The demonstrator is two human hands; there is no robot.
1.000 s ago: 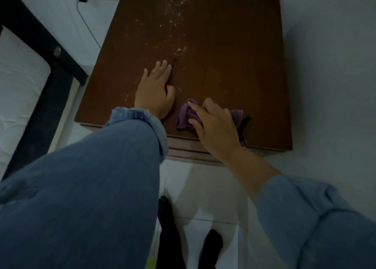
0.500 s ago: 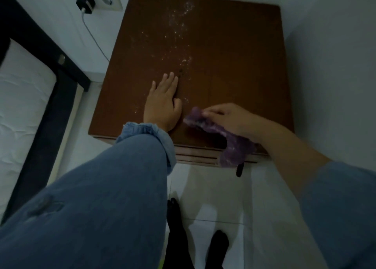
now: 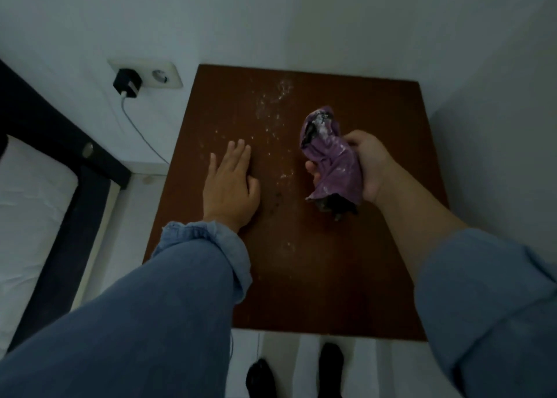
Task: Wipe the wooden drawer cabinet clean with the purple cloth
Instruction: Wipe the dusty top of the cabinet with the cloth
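The wooden drawer cabinet (image 3: 346, 265) shows its dark brown top from above, with white dust specks (image 3: 272, 105) scattered across the far middle. My left hand (image 3: 230, 183) lies flat and open on the top, left of centre. My right hand (image 3: 366, 164) is raised above the top's right half, palm turned up, gripping the bunched purple cloth (image 3: 331, 159). The cloth carries white dust on its upper folds and a dark patch at its lower end.
White walls close in behind and to the right of the cabinet. A wall socket (image 3: 162, 78) with a black charger (image 3: 128, 84) and its cable is at the left. A dark bed frame (image 3: 75, 171) with a white mattress stands left. My feet (image 3: 295, 370) are on the white floor below.
My right hand has lifted the cloth off the cabinet's front edge, carried it farther back over the top and turned it palm up. My left hand stays flat on the top.
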